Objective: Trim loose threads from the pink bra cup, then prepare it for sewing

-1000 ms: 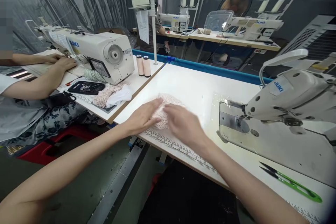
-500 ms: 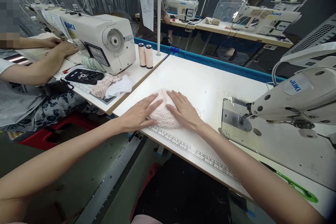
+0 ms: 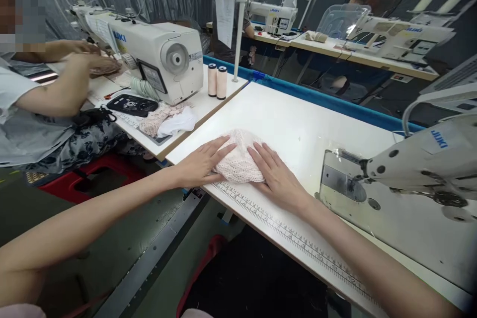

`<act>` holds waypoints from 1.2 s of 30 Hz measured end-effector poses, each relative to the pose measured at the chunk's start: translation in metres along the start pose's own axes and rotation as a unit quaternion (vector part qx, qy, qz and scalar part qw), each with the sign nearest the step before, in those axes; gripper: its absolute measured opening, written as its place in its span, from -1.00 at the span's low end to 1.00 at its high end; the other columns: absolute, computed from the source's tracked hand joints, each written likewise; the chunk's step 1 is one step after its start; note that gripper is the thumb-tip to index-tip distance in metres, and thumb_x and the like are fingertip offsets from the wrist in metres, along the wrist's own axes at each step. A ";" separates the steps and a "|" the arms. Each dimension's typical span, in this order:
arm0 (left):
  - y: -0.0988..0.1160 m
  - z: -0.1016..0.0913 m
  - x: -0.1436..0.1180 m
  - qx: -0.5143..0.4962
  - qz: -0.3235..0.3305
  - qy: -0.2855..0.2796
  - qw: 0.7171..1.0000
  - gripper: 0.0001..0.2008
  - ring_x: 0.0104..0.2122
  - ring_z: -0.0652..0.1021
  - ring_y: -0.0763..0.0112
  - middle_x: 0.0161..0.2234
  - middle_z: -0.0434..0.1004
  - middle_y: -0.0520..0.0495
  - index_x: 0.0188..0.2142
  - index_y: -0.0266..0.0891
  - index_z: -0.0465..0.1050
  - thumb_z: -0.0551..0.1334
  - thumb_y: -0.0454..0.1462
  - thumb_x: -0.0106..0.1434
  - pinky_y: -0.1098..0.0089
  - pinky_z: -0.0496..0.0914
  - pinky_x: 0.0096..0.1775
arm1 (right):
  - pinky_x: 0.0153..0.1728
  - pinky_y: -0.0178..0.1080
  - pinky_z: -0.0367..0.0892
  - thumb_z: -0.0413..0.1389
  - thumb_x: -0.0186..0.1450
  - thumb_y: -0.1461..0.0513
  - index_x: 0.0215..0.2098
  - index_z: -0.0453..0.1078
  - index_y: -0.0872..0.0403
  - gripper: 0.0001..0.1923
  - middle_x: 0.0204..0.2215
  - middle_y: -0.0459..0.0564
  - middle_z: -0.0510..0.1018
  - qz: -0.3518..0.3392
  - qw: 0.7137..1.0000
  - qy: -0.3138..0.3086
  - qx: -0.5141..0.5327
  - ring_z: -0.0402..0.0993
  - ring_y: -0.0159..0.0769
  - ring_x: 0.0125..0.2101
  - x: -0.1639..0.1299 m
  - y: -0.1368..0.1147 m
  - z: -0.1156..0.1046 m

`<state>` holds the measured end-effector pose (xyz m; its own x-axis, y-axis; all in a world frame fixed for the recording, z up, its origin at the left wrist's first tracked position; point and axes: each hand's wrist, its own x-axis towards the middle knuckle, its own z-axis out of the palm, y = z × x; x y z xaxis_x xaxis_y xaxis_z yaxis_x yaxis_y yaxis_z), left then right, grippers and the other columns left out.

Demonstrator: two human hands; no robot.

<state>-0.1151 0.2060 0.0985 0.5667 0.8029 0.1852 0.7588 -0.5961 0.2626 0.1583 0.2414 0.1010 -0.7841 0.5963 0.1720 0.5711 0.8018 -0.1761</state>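
Observation:
A pale pink, openwork knitted piece (image 3: 240,161) with a rounded, cap-like shape lies on the white table (image 3: 279,104), close to its front edge. My left hand (image 3: 203,161) rests along its left side, fingers stretched out over the knit. On the right side lies my right hand (image 3: 276,171), its fingers extended and flat against the fabric. Neither hand grips it. A printed ruler strip (image 3: 290,231) runs along the table edge just in front of the piece.
To the right stands a sewing machine (image 3: 428,159) with its metal plate. At left, a co-worker's hands (image 3: 84,57) work at another sewing machine (image 3: 167,59). Two thread spools (image 3: 216,82), a dark phone (image 3: 132,105) and white cloth (image 3: 177,121) lie nearby.
The view has shifted, so the scene sits further right. My right hand has slid outward and down along the piece, baring more of the knit. The co-worker's hands have moved.

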 end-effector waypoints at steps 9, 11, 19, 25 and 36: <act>0.004 0.013 0.014 0.006 -0.013 0.050 0.999 -0.24 0.35 0.04 -0.01 0.40 -0.19 -0.21 0.40 -0.03 -0.31 0.07 0.03 0.38 0.01 0.15 0.26 | 0.10 0.08 0.27 -0.26 0.35 0.24 0.33 -0.81 0.13 -0.19 0.29 0.30 0.12 0.255 0.920 0.183 0.236 0.21 -0.19 0.22 0.047 0.101 -0.066; 0.004 0.016 0.021 0.004 -0.016 0.061 0.998 -0.25 0.34 0.05 -0.02 0.40 -0.17 -0.22 0.40 -0.04 -0.30 0.06 0.04 0.38 -0.01 0.16 0.25 | 0.12 0.12 0.22 -0.36 0.38 0.27 0.35 -0.77 0.09 -0.27 0.28 0.27 0.14 0.284 0.910 0.201 0.226 0.20 -0.20 0.22 0.059 0.117 -0.074; 0.012 0.030 0.061 0.002 -0.021 0.070 0.997 -0.28 0.34 0.04 0.00 0.38 -0.14 -0.29 0.38 -0.14 -0.17 0.05 0.05 0.37 -0.06 0.13 0.25 | 0.30 0.15 -0.13 0.07 0.32 -0.09 0.39 -0.06 0.04 -0.19 0.34 0.12 0.04 0.105 0.991 0.056 0.060 -0.16 -0.04 0.35 0.008 0.029 -0.022; 0.016 0.027 0.063 -0.012 -0.037 0.083 0.996 -0.30 0.33 0.09 0.01 0.37 -0.07 -0.27 0.37 -0.13 -0.09 0.12 -0.01 0.35 -0.04 0.18 0.23 | 0.28 0.20 -0.05 0.08 0.32 0.04 0.40 -0.21 0.12 -0.16 0.36 0.18 -0.03 0.086 0.993 0.072 -0.022 -0.27 0.00 0.36 0.001 0.031 0.001; 0.022 0.017 0.061 -0.014 -0.028 0.081 0.996 -0.23 0.34 0.06 0.05 0.36 -0.05 -0.31 0.38 -0.16 -0.12 0.17 -0.02 0.30 0.03 0.15 0.26 | 0.20 0.19 0.15 -0.15 0.41 -0.05 0.38 -0.16 0.17 -0.28 0.28 0.23 0.14 0.019 0.984 0.157 -0.082 -0.04 0.11 0.30 0.003 0.046 0.017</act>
<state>-0.0588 0.2416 0.0995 0.4623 0.8269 0.3202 0.7769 -0.5518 0.3032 0.1779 0.2793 0.0769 -0.6626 0.5885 0.4633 0.6507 0.7586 -0.0331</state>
